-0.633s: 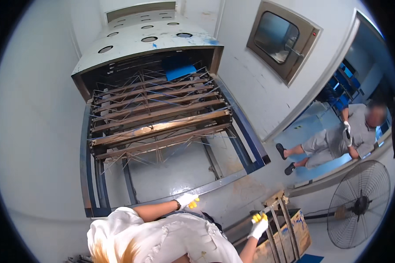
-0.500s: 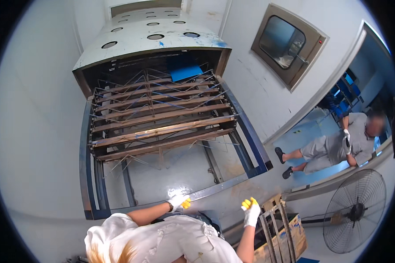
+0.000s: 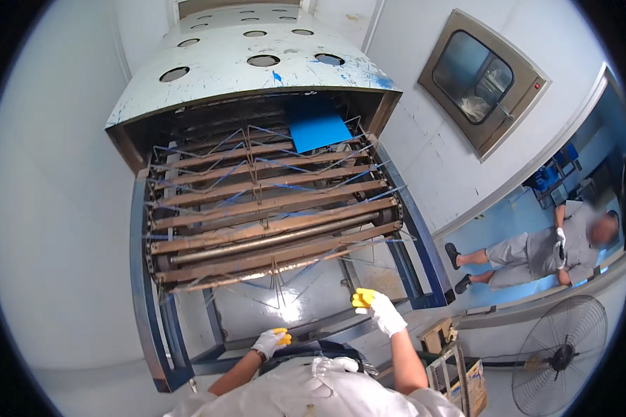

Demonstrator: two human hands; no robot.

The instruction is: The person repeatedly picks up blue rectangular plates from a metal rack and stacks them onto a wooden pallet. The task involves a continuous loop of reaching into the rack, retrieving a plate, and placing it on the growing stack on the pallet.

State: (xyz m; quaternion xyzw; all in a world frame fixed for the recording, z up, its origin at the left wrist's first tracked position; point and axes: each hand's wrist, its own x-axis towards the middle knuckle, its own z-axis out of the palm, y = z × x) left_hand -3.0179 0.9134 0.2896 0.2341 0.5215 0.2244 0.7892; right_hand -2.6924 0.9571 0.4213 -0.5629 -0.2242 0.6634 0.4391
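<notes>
My left hand (image 3: 270, 342) wears a white glove with yellow fingers and hangs low in front of my body. Its fingers are loosely bent and apart, with nothing visible in them. My right hand (image 3: 380, 312), gloved the same way, reaches forward higher up, fingers extended and no object showing in it. Ahead of both hands is a conveyor rack (image 3: 278, 229) of brown crossbars and thin zigzag wires, in a dark blue frame (image 3: 424, 257). Neither hand appears to touch it. A flat blue panel (image 3: 320, 130) rests on the wires at the mouth of a pale housing (image 3: 215, 76).
To the right stands a large wire fan (image 3: 562, 358), near a wooden box (image 3: 474, 389) and a metal rack (image 3: 458, 368). A person (image 3: 542, 250) in grey with gloves is by the doorway. A framed window (image 3: 474, 75) is in the wall.
My right hand has moved forward and left toward the rack; my left hand has dropped slightly. The view has come nearer the rack. The rack's crossbars and the blue panel have shifted toward me.
</notes>
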